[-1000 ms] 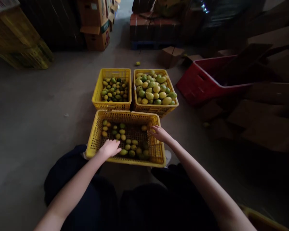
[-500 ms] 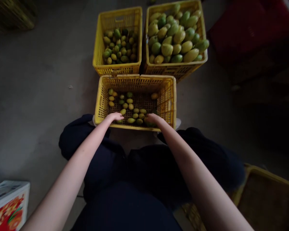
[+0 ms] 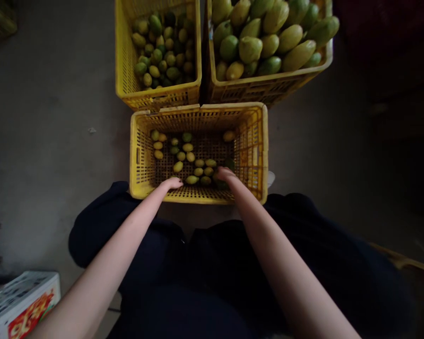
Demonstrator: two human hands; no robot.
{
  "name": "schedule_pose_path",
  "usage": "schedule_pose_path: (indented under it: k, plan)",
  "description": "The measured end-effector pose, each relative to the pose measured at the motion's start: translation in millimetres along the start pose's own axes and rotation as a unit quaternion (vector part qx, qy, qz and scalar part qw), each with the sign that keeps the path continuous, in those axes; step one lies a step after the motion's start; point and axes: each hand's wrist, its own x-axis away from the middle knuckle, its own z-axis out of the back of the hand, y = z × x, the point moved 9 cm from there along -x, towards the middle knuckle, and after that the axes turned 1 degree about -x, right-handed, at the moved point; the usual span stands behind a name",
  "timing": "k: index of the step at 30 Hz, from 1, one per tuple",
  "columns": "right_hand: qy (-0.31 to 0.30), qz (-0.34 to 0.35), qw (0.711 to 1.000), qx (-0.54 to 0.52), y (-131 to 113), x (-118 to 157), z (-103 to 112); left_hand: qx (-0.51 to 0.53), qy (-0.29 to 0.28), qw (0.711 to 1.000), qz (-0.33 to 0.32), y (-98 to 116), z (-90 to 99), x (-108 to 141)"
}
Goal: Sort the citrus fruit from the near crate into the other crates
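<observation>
Below me is a yellow plastic crate [image 3: 136,155] with a slatted floor, where small oval yellow-green fruits [image 3: 198,172] lie loose and in short rows. Inside its near wall, my left hand [image 3: 172,183] reaches down with the fingers bent and pointing right. A sliver of fruit shows at its upper edge; what the fingers hold is hidden. To the right, my right hand [image 3: 226,173] is lowered beside the near rows, over dark green fruit. Its fingers are in shadow, so their grip is unclear. A lone yellowish fruit [image 3: 229,136] lies at the back right.
Behind stand two more yellow crates: the left one [image 3: 122,61] holds small green fruits, the right one [image 3: 268,77] is heaped with larger ones. A printed white box [image 3: 51,287] sits at the lower left. My knees flank the near crate.
The camera view has moved closer, so the crates look larger. My left hand has shifted slightly down toward the near wall; my right hand stays over the same fruits.
</observation>
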Motion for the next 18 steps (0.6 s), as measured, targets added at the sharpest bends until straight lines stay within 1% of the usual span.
schedule_pose_path:
  k: [3,5,9,12,15,18]
  plan:
    - [0.013,-0.008,1.0,0.0,-6,-7,2,-0.006,0.013,1.0,0.004,-1,8.1,-8]
    - [0.043,-0.001,0.999,0.003,-15,-9,8,-0.011,0.018,1.0,0.015,-2,13.2,-13]
    - [0.103,0.05,0.993,0.003,-46,-14,15,-0.016,0.013,1.0,0.02,3,16.8,-17]
    - [0.115,0.086,0.99,-0.012,-72,-22,11,-0.012,0.016,1.0,0.009,5,20.0,-16]
    - [0.117,0.105,0.987,-0.042,-93,-27,5,0.001,0.031,0.999,0.011,-9,28.0,-12]
    - [0.118,0.11,0.983,-0.089,-102,-24,8,0.016,0.046,0.998,0.038,-36,36.3,-8]
